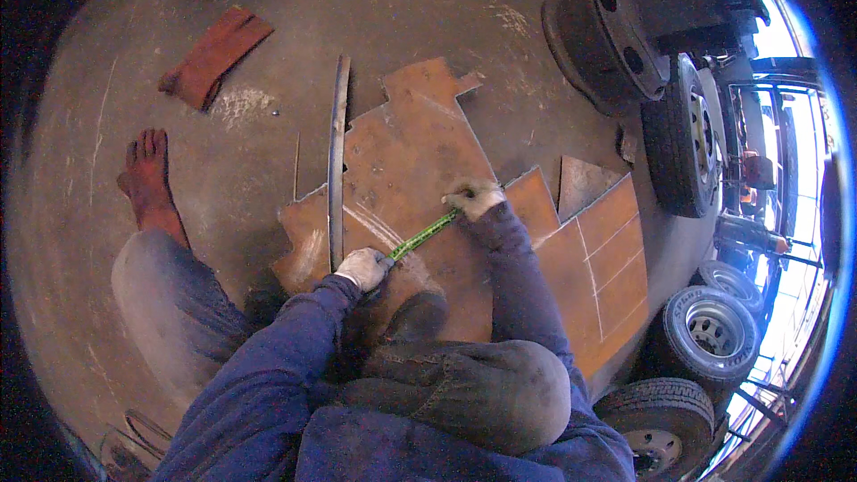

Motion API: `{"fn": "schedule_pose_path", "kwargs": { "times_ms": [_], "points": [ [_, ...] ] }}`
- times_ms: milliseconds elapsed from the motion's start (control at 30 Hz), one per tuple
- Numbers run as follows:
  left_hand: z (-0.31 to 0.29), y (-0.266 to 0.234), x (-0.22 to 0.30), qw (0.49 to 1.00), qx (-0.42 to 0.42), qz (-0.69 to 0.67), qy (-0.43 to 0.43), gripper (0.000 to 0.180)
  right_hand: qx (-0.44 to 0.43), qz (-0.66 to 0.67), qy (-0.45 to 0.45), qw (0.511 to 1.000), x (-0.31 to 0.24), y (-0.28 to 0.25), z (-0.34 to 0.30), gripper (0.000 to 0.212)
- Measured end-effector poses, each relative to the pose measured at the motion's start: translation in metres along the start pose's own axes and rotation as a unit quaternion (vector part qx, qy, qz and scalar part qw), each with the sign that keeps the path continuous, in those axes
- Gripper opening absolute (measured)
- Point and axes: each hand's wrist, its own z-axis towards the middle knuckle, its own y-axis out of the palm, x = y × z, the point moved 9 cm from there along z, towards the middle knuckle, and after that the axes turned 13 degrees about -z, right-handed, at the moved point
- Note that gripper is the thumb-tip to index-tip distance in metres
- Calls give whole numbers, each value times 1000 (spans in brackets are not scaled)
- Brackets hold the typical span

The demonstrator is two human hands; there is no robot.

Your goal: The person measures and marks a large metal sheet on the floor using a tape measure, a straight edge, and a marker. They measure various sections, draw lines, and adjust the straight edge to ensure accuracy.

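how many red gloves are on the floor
2: the nearer glove is just beyond the left knee; the farther glove lies at the upper left. Others could be hidden under the legs.

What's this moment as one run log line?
left hand: holding green measuring tape, near end; right hand: holding far end; tape: extended over rusty-brown flat metal sheet; left of tape: long grey metal strip

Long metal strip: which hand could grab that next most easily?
Probably the left hand: it is beside the near end of the metal strip, while the right hand is farther away. Both hold the green tape, though.
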Motion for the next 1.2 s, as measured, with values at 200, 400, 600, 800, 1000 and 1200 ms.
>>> {"fn": "schedule_pose_path", "kwargs": {
  "times_ms": [200,400,600,800,1000,1200],
  "points": [
    [-3,-6,11,999,-24,1,-36,44,170,109,151,968,93,-9,-35,30],
    [-4,-5,11,998,-19,1,-63,46,84,-122,33,988,59,31,-20,27],
    [-3,-5,9,999,13,12,-34,45,21,-125,-15,992,34,44,-11,27],
    [-7,-4,9,999,14,-1,-37,43,139,-54,16,989,59,79,-67,23],
    [-3,-4,6,999,30,26,-35,44,157,-23,8,987,30,71,-59,23],
    [-6,-7,13,999,25,37,-21,46,-22,-176,-13,984,21,80,3,32]
  ]
}}
